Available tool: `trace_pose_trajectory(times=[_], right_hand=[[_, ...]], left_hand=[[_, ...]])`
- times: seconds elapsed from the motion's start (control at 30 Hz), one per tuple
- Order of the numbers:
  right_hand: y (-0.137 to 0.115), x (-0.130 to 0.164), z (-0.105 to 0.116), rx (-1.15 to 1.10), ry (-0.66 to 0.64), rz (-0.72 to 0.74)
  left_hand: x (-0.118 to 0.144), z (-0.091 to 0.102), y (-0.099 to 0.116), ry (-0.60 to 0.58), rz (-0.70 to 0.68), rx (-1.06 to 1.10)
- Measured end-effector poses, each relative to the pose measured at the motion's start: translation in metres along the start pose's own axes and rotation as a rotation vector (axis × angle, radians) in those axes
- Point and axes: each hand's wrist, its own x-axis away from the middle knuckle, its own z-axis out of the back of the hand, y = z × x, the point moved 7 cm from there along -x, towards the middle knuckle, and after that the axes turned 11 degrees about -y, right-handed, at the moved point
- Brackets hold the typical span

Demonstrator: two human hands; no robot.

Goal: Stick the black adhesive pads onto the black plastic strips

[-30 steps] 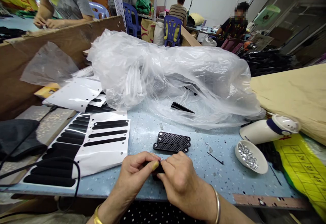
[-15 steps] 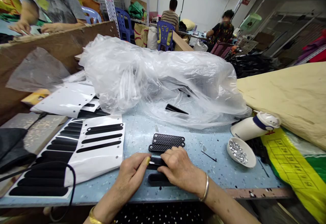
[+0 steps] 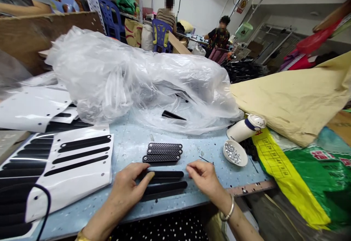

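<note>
My left hand [image 3: 131, 184] has its thumb and forefinger closed on the left end of a flat black strip [image 3: 168, 174] with rounded ends, low at the table. My right hand [image 3: 206, 178] is just beyond the strip's right end, apart from it. Its thumb and fingertips are pinched together; whether anything small is between them I cannot make out. Nearer me lies a second black strip [image 3: 171, 188], its left part behind my left hand. Behind both rests a small group of black textured strips [image 3: 164, 152] with metal eyelets at their ends.
Sheets with black strips [image 3: 82, 157] cover the left side. A bowl of small metal pieces [image 3: 233, 154] and a white bottle [image 3: 244, 128] stand right, beside a yellow-green sack [image 3: 290, 175]. Clear plastic sheeting [image 3: 142, 76] heaps across the back. Several people sit beyond.
My right hand has come off the strip to its right, uncovering both strips' right ends. My left hand stays at the strip's left end. The camera view has turned right.
</note>
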Motion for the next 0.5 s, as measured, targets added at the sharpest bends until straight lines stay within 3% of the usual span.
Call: trace_pose_trajectory(times=[0.1, 0.17, 0.33, 0.4, 0.5], right_hand=[[-0.001, 0.002, -0.021, -0.062, -0.049, 0.002], [0.000, 0.001, -0.024, -0.105, -0.050, 0.003], [0.009, 0.000, -0.020, -0.238, -0.094, -0.002], [0.009, 0.001, -0.022, -0.252, -0.121, 0.011], [0.005, 0.001, -0.024, -0.241, -0.114, 0.041]], left_hand=[[-0.002, -0.003, 0.003, -0.033, -0.026, -0.063], [-0.001, -0.002, 0.005, -0.038, -0.060, -0.098], [0.002, 0.004, 0.034, 0.042, -0.322, -0.220], [-0.001, -0.004, 0.050, -0.021, -0.426, -0.259], [-0.011, -0.021, 0.064, -0.180, -0.472, -0.326]])
